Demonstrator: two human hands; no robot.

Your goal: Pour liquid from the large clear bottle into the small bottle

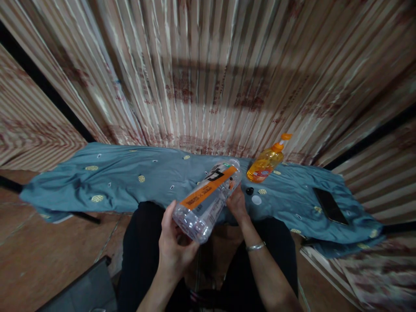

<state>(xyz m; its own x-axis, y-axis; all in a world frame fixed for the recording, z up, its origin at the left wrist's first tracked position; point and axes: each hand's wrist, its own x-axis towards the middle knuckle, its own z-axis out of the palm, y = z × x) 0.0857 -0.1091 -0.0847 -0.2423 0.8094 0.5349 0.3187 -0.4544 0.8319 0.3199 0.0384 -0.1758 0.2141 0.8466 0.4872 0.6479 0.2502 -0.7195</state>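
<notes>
Here, the left hand [173, 249] grips the clear bottle [208, 197] near its closer end, right hand [237, 204] farther along.

Cloth-covered table [117, 177], pump bottle [264, 165], phone [329, 205]

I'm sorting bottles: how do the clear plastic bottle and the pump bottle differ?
The clear plastic bottle is tilted between left hand and right hand; the pump bottle stands on the cloth. The clear plastic bottle looks empty; the pump bottle contains orange liquid. Both are see-through and labelled.
</notes>
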